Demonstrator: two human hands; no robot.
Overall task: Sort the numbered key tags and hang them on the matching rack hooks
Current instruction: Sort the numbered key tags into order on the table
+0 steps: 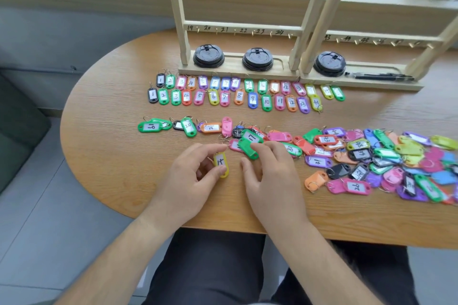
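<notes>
Both hands sorting: left hand (pixel 190 176) pinching yellow tag 15 (pixel 221 163) label-up, reading number; right hand (pixel 270 176) touching green tag (pixel 249 150), grip unclear.

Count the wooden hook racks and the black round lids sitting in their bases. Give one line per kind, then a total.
Wooden hook racks: 2
Black round lids: 3
Total: 5

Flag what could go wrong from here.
1. The yellow tag pinched in the left hand has a scrawled number; misreading it could put it in the wrong row spot.
2. The right hand has fingers on a green tag lying over other tags; its ring might snag and drag neighbours.
</notes>
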